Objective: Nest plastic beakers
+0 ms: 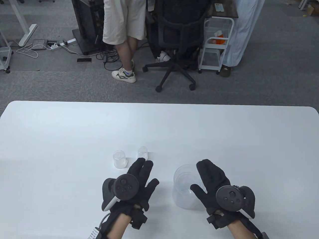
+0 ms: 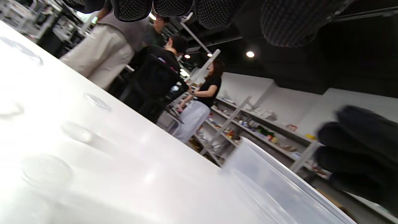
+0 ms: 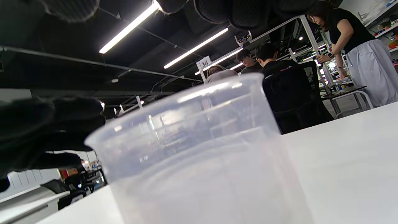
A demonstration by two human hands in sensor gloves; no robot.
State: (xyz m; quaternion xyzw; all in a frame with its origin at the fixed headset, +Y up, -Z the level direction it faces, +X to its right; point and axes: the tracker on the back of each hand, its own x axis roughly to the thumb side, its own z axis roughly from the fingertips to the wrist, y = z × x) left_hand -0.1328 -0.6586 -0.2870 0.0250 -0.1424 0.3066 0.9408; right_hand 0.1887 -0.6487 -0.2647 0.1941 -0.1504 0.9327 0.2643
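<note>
The right hand (image 1: pixel 214 184) is hovering with its fingers (image 1: pixel 206 169) spread apart over the large beaker (image 1: pixel 183 186) — apparently closing in to steady it as the outer shell, though contact is unclear. The left hand (image 1: pixel 135 183) is reaching, fingers loosely apart and holding nothing, toward two small beakers (image 1: pixel 119 159) standing just beyond — probably the pieces to drop inside.
</note>
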